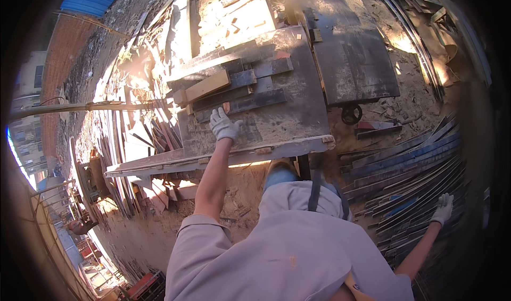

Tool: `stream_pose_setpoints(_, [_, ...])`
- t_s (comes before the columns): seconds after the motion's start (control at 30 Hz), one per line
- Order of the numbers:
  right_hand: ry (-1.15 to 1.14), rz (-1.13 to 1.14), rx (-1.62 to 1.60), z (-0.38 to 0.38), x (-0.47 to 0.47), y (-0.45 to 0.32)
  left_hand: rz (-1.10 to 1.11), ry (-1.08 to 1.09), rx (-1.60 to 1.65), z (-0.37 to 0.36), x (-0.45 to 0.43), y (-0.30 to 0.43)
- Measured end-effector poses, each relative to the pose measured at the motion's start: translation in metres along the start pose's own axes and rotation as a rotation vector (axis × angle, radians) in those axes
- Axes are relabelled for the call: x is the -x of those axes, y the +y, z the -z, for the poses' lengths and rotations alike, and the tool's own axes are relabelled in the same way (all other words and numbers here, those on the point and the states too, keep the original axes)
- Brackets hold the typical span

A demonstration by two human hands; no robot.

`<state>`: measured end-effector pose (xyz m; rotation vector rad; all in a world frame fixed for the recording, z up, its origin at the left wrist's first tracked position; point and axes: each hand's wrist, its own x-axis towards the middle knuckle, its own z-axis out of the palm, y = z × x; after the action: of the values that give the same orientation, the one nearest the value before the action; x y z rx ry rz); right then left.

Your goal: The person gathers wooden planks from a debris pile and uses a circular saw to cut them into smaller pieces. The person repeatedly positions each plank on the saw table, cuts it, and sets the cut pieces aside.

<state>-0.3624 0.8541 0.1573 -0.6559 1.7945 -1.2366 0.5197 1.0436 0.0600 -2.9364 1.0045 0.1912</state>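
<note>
My left hand (pixel 224 125), in a pale work glove, lies palm down with fingers spread on the near edge of a worn dark tabletop (pixel 295 121). Its fingertips reach the front of a dark wooden strip (pixel 259 101); whether they press on it I cannot tell. Behind that strip lie several loose offcuts, among them a bare tan wood block (pixel 207 86) on top. My right hand (pixel 443 209), also gloved, is stretched far out to the right with fingers extended, over a large stack of long dark-edged boards (pixel 415 181). Nothing shows in either hand.
A second dark machine table (pixel 351 57) with a handwheel (pixel 351 114) stands ahead to the right. A long wooden rail (pixel 239 156) edges the near tabletop. Scrap wood (pixel 147 129) is heaped at the left, beside a wooden pole (pixel 92 106). Sawdust and chips cover the ground.
</note>
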Motion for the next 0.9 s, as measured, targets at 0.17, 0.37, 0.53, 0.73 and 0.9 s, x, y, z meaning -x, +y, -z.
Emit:
stream_pose_setpoints(0.17, [-0.613, 0.368, 0.46, -0.306, 0.115, 0.063, 0.336, -0.026, 0.32, -0.018, -0.014, -0.052])
stream_pose_setpoints(0.37, [-1.042, 1.414, 0.992, -0.597, 0.27, 0.094, 0.304, 0.132, 0.531, -0.004, 0.008, -0.073])
stream_pose_setpoints(0.53, [-1.434, 1.361, 1.477, -0.649, 0.3, 0.078, 0.392, 0.062, 0.854, -0.011, 0.053, -0.07])
stream_pose_setpoints(0.73, [-1.887, 0.071, 0.858, -0.55, 0.271, 0.028, 0.485, -0.401, 1.837, 0.023, 0.1, 0.064])
stream_pose_setpoints(0.9, [-1.693, 0.269, 0.933, -0.457, 0.251, 0.02, 0.131, -0.202, 1.526, 0.047, 0.122, 0.172])
